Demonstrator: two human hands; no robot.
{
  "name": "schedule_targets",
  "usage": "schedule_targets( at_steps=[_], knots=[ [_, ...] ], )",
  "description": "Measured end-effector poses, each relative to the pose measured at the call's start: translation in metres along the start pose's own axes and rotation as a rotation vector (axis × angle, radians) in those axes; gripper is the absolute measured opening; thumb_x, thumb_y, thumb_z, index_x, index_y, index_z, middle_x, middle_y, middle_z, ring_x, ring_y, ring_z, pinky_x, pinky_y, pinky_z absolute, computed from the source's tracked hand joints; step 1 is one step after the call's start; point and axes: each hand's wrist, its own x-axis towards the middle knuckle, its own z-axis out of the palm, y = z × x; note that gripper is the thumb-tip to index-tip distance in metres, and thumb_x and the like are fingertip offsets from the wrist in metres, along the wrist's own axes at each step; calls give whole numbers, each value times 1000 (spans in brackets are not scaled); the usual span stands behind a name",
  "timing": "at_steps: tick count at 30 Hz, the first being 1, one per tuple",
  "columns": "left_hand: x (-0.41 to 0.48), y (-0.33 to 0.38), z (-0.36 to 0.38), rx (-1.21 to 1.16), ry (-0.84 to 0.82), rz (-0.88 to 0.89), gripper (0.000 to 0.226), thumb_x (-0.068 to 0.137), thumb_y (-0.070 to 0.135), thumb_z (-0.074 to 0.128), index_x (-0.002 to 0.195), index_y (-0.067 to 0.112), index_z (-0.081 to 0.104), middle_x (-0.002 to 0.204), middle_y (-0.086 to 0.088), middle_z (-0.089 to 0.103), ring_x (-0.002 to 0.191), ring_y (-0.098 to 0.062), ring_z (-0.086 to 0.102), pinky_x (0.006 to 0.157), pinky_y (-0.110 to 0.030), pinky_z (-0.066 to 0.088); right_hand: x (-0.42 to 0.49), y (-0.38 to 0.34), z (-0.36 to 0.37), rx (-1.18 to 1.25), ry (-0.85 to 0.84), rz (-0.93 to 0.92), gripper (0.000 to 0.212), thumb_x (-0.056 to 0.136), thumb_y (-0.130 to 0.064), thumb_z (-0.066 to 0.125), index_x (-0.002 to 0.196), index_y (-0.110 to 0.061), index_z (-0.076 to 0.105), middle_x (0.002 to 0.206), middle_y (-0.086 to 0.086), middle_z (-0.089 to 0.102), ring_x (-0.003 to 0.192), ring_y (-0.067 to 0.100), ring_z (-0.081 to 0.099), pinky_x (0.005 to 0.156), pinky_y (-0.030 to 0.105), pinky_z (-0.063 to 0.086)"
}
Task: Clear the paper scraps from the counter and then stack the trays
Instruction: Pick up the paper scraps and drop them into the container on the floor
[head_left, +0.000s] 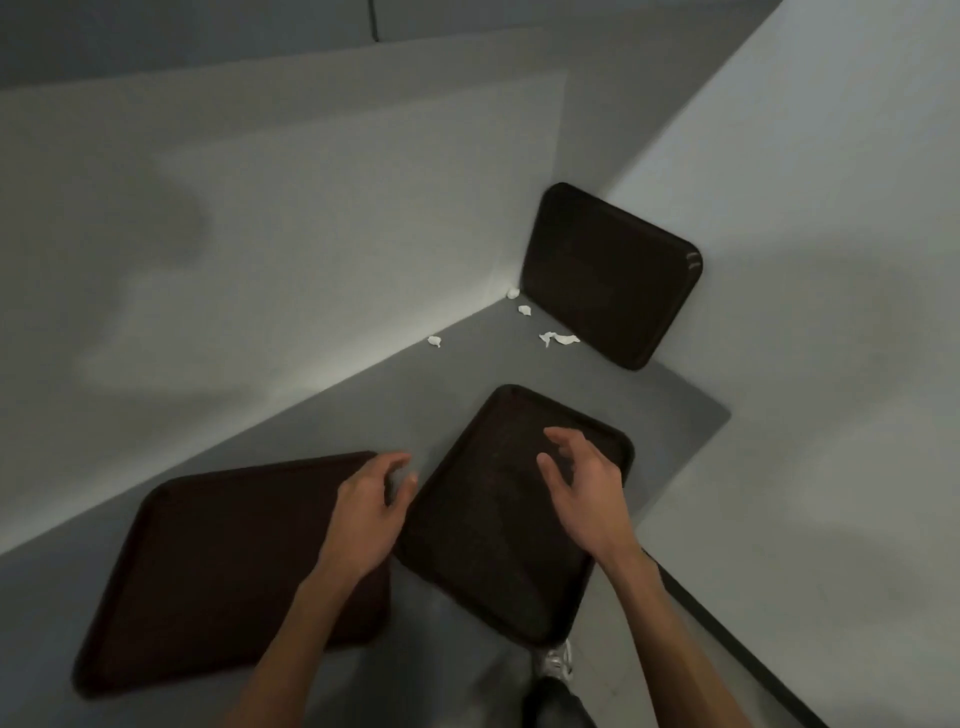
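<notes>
Three dark brown trays are on the grey counter (363, 405). One tray (208, 561) lies flat at the left and a second tray (488, 540) lies flat in the middle. The third tray (608, 275) leans upright against the right wall in the corner. Several white paper scraps lie in that corner, among them a long scrap (558, 339), a small scrap (434, 341) and another small scrap (524, 310). My left hand (371, 506) hovers between the two flat trays, fingers relaxed, holding nothing. My right hand (582, 486) hovers over the middle tray with loosely curved fingers, also holding nothing.
Grey walls enclose the counter at the back and on the right. The counter's front edge runs diagonally at the lower right, beside the middle tray. Below it I see a leg and a shoe (558, 662).
</notes>
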Motion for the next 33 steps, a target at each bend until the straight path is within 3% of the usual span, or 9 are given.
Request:
schedule_targets(
  at_steps=[3,5,8,13,19,25,27,30,33],
  knots=[
    [53,7,41,35,-8,-20,25,96,22,69,121,16,70,116,4,73,108,-12,67,98,-26,50,63,38,-4,-40,-37,21,36,104,-37,62,139,-27,58,131,-7,67,106,-3,61,97,21,51],
    [86,15,69,32,-19,-53,22,96,21,69,118,17,70,113,4,73,106,-11,68,95,-22,48,106,61,-7,-64,-64,47,35,105,-34,62,139,-26,58,127,-5,69,99,-2,61,97,24,52],
    [134,25,105,53,-65,-112,23,96,18,69,118,14,70,114,0,74,107,-15,69,94,-22,47,176,92,-6,-100,-112,94,38,104,-32,62,141,-27,54,132,5,67,111,20,67,96,32,52],
    [209,23,145,103,-65,-168,19,94,15,68,113,12,71,110,-6,75,104,-25,70,88,-27,48,305,130,18,-305,-204,108,51,100,-38,59,147,-28,42,138,18,58,121,45,60,99,53,52],
    [279,-16,161,172,-58,-238,20,90,13,67,109,19,66,102,-8,74,98,-33,70,86,-38,55,401,168,70,-379,-284,57,45,99,-35,55,142,-40,44,142,16,49,126,44,54,104,52,50],
    [335,-41,166,315,-58,-242,34,90,10,65,124,9,63,114,-21,70,108,-43,64,95,-48,52,404,194,102,-379,-406,-2,41,110,-17,41,148,-7,51,156,18,44,144,40,41,117,49,34],
    [354,-47,171,349,-70,-229,40,90,8,64,129,8,62,118,-23,66,110,-46,61,97,-48,50,391,201,99,-285,-365,-1,36,107,-27,47,137,-17,63,147,11,54,138,37,48,115,50,38],
    [382,-55,179,388,-114,-238,38,92,9,61,130,9,60,126,-22,59,113,-46,57,98,-48,50,377,224,97,-158,-165,26,18,93,-36,66,109,-30,70,113,-1,69,107,22,65,98,45,50],
    [404,-73,189,424,-196,-228,49,91,8,60,139,10,55,143,-23,49,121,-49,54,104,-49,48,374,240,96,-83,-95,127,9,85,-31,70,93,-34,70,101,6,68,100,33,67,86,49,52]
  ],
)
